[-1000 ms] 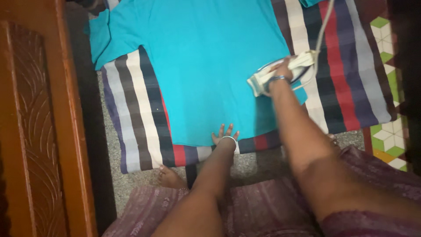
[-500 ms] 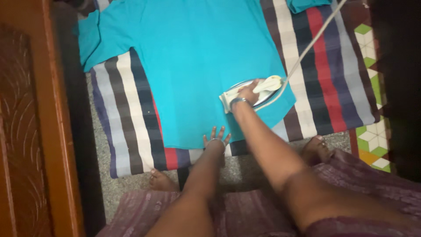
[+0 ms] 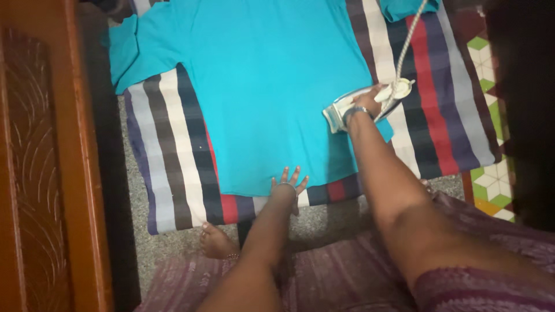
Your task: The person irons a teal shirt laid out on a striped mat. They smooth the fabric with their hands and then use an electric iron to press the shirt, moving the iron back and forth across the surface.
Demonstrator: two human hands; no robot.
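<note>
A turquoise shirt (image 3: 260, 81) lies spread flat on a striped cloth (image 3: 173, 156) that covers a low table. My right hand (image 3: 370, 98) grips the handle of a white clothes iron (image 3: 347, 104), which rests on the shirt's right edge near the hem. Its cord (image 3: 407, 40) runs up and away to the top right. My left hand (image 3: 289, 180) lies flat with fingers spread on the shirt's bottom hem, a bangle on the wrist.
A carved wooden door or panel (image 3: 40, 173) stands along the left. Patterned green and white floor tiles (image 3: 491, 173) show at the right. My bare foot (image 3: 215, 240) rests on speckled floor below the table edge. Purple cloth covers my lap.
The iron slid left into the shirt's lower middle, then back right to the shirt's right edge. My left hand stayed flat on the hem.
</note>
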